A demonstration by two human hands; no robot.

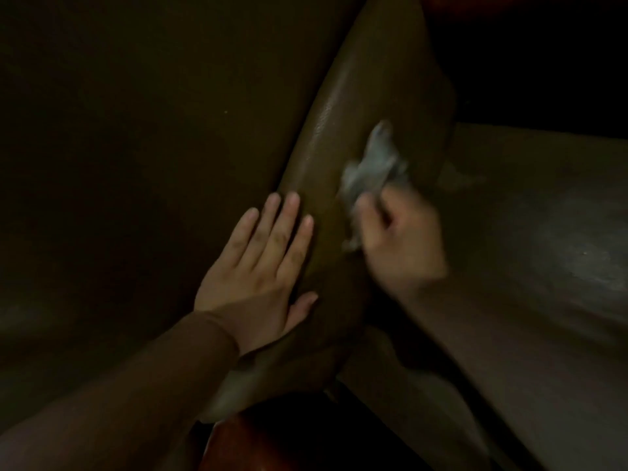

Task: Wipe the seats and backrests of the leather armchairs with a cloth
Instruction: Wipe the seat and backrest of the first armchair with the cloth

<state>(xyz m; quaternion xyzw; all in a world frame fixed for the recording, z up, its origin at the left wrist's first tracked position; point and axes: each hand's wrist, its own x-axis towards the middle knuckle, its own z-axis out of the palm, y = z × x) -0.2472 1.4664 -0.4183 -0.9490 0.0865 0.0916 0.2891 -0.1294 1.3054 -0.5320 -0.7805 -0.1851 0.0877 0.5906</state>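
Grey cloth (370,171) gripped by right hand (401,239).

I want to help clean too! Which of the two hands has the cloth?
The right hand grips the pale cloth against the brown leather cushion. The left hand lies flat on the leather, holding nothing.
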